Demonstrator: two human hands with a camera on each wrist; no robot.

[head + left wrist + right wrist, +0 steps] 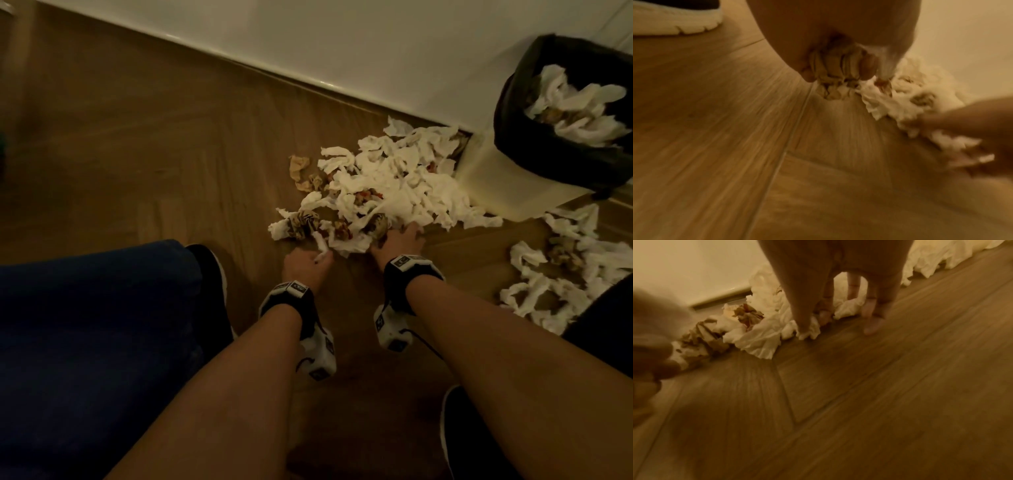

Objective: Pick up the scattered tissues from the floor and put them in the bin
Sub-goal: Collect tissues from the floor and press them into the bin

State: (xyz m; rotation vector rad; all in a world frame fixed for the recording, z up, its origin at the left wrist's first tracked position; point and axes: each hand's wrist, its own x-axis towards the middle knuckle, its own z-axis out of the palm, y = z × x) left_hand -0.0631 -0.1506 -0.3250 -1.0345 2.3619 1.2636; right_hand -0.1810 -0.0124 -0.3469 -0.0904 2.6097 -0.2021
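Left hand (830, 42): fingers (869, 68) curled round brown crumpled tissue (834, 68). Right hand (399, 240): fingers spread, pressing near edge of tissue heap (390, 181) on floor (137, 154). Beyond fingertips: lined bin (507, 113), part-filled. Likely feather-light, soft, tearable; best gathered in bunches.

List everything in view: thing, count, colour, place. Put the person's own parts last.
Crumpled tissue pile: many, white with brown and red stains, floor left of the bin.
Second tissue cluster: many, white, floor at right.
Bin with black liner: one, pale body, by the wall, tissues inside.
Wooden floor: brown.
White wall: behind.
Shoes: two, black with white soles.
Left hand: grips a brownish tissue wad.
Right hand: fingers extended at the pile's near edge.
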